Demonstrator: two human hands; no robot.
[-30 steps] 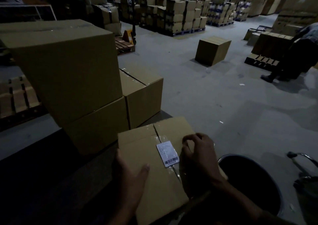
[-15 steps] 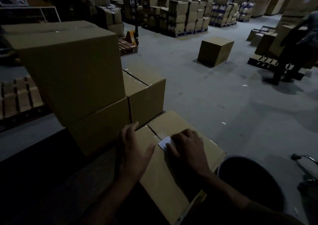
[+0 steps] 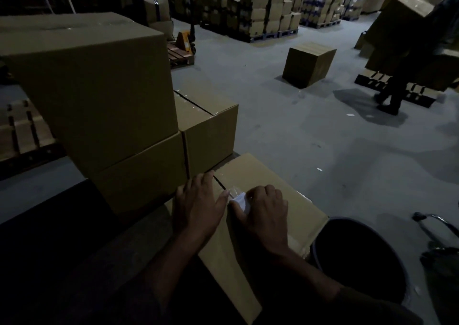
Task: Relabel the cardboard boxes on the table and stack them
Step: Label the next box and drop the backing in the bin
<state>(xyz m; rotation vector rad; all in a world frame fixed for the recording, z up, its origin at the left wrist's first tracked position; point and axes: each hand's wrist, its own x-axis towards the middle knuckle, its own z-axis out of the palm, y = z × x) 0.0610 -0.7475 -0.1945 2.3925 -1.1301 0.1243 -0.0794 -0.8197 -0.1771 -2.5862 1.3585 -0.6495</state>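
A flat cardboard box (image 3: 295,200) lies on the dark table in front of me. A white label (image 3: 239,199) sits near its taped centre seam, partly lifted and crumpled. My right hand (image 3: 263,215) pinches the label with curled fingers. My left hand (image 3: 198,205) lies flat on the box top just left of the label, thumb beside it. To the left stands a stack of two big boxes (image 3: 99,96), with one more box (image 3: 211,131) beside the lower one.
A dark round bin (image 3: 360,255) stands at the table's right edge. On the grey floor sit a lone box (image 3: 308,63), pallets and a pallet jack (image 3: 186,39). A person (image 3: 409,58) carrying a box walks at far right.
My left hand slid forward on the box top, from its near-left edge to beside the label. My right hand came onto the label and its edge now lifts. The person at right picked up a box.
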